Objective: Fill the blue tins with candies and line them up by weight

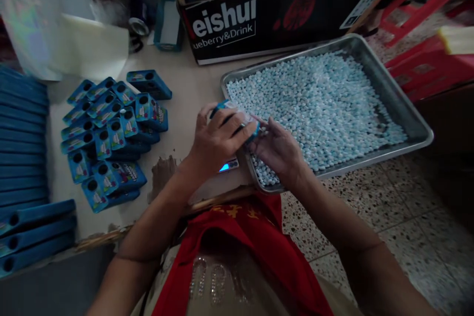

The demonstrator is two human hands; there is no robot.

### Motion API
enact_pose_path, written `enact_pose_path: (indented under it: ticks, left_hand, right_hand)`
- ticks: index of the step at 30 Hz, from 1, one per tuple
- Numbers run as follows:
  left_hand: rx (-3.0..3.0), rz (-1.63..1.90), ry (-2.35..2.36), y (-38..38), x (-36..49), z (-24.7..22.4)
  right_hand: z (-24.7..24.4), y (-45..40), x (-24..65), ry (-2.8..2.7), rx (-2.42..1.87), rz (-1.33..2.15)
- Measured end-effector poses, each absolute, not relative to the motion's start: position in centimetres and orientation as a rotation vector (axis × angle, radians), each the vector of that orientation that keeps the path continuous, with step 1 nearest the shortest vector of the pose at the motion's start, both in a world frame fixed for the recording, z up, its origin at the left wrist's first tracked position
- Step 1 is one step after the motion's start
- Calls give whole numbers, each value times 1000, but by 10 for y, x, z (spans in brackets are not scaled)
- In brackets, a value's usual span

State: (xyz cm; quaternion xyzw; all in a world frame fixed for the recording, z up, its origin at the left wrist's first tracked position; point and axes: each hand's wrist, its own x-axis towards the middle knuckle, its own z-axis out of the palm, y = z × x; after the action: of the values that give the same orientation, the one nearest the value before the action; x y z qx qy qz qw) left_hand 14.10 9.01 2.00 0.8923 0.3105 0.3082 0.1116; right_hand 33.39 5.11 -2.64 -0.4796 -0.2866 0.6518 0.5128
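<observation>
The left hand [218, 131] squeezes a blue box [254, 131], maybe to steady it; beside it, the right hand [281, 150] cups, fingers apart.

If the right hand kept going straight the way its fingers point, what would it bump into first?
Most likely the small blue box in the left hand; the right hand points its fingers toward it. Depth is unclear, so they may already be touching it.
</observation>
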Motion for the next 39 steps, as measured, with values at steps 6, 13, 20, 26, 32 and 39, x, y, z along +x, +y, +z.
enact_pose_path:
  ticks: [6, 13, 20, 26, 32, 39]
  left_hand:
    - [2349, 1039, 1219, 87, 111, -3]
    - [1469, 1159, 1310, 54, 85, -44]
    - [1396, 1186, 1247, 40, 74, -58]
    - [1499, 1227, 1361, 25, 37, -39]
    - [1572, 1349, 1562, 6, 21, -21]
    - [1810, 1250, 1560, 1, 18, -10]
  right_hand:
    - [-25, 52, 335, -382, -1052, 1679]
    - [-6, 50, 357, -779, -1185, 1531]
    - [12, 45, 390, -1674, -1564, 420]
    - [-8, 28, 406, -2144, -1573, 363]
    - [-20, 23, 395, -2458, -1642, 237]
    - [-12, 58, 381, -2389, -1878, 269]
